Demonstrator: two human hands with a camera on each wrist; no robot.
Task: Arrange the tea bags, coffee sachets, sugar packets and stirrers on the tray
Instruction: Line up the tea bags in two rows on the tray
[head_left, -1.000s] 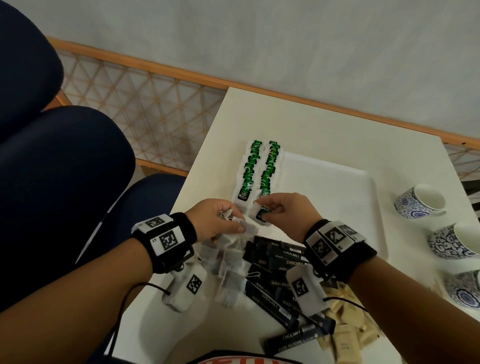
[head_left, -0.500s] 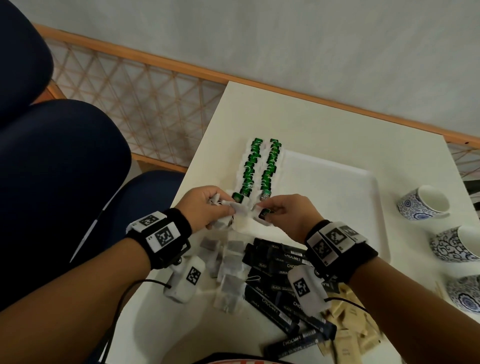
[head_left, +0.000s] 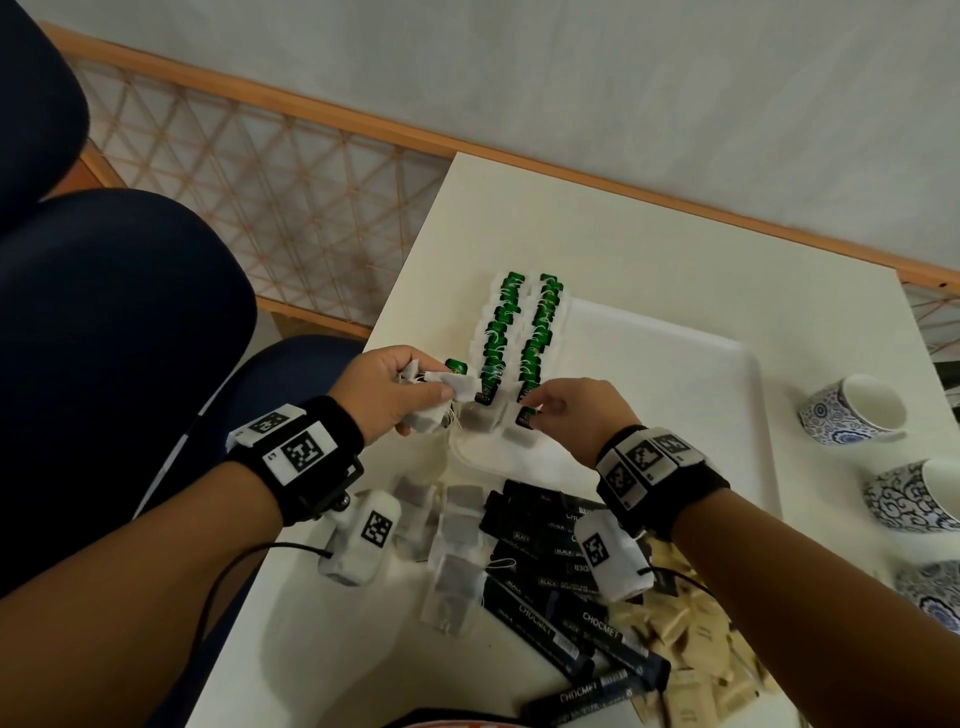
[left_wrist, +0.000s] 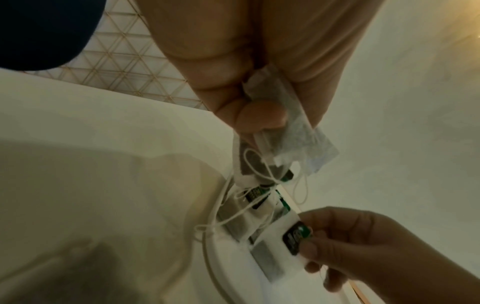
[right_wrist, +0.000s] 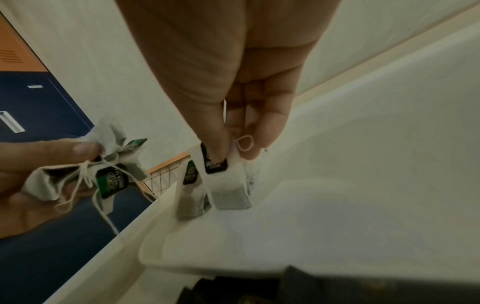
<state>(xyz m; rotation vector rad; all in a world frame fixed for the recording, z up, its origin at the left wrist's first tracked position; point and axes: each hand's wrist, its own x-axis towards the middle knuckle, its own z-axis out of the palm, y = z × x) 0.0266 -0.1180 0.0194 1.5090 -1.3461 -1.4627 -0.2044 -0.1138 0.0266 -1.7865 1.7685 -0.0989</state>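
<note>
Since a second ago your left hand (head_left: 387, 392) has lifted its bunch of tea bags (head_left: 441, 400) up beside the near end of the rows, and the view has tipped down. Your right hand (head_left: 569, 410) pinches one tea bag (right_wrist: 225, 185) by its tag, thumb on the label, low over the tray (head_left: 691, 395) corner, next to the two green-tagged rows (head_left: 519, 332). Your left fingers curl tightly around the bunch. The white table (head_left: 649, 244) stands by a lattice rail (head_left: 270, 171). Only the head view shows the black sachets (head_left: 550, 535); the wrist views show tangled strings (left_wrist: 249, 197).
</note>
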